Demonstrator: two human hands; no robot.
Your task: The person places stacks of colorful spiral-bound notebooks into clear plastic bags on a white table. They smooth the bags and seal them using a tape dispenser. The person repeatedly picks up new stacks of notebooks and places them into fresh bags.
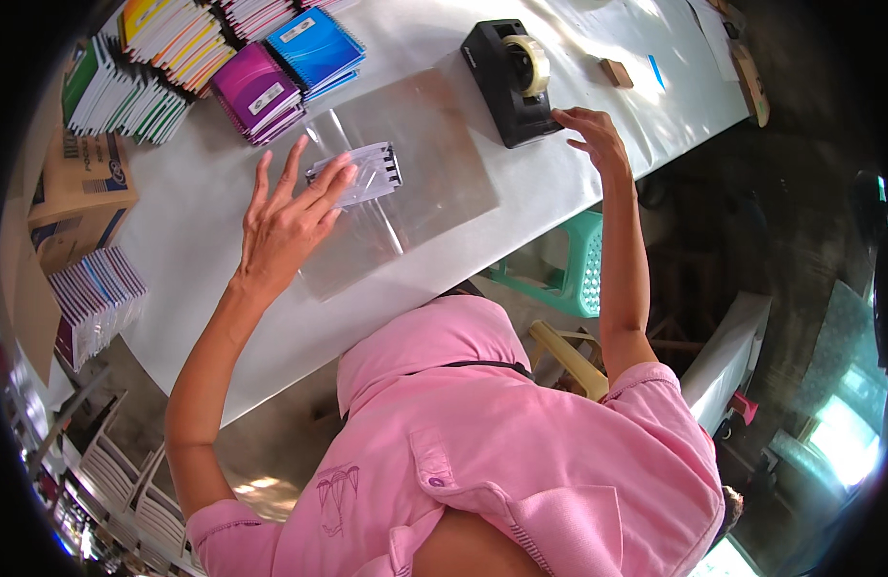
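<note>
A small bundle of white paper with dark marks along one edge [375,173] lies in a clear plastic sheet [391,226] on the table. My left hand [285,226] is open over its left side, fingers spread, one or two fingertips resting on the plastic over the bundle. To the right stands a black tape dispenser [506,91] carrying a roll of clear tape [528,65]. My right hand [598,139] reaches the dispenser's near end, its fingers bent but apart, fingertips at the cutting edge. Whether any tape sticks to them is too small to tell.
Purple notebooks [256,91] and blue notebooks [314,48] are stacked behind the sheet, with rows of more notebooks [179,43] at the far left. Cardboard boxes [88,183] and a wrapped notebook stack [98,293] stand left. A green stool [583,264] is below the table's edge.
</note>
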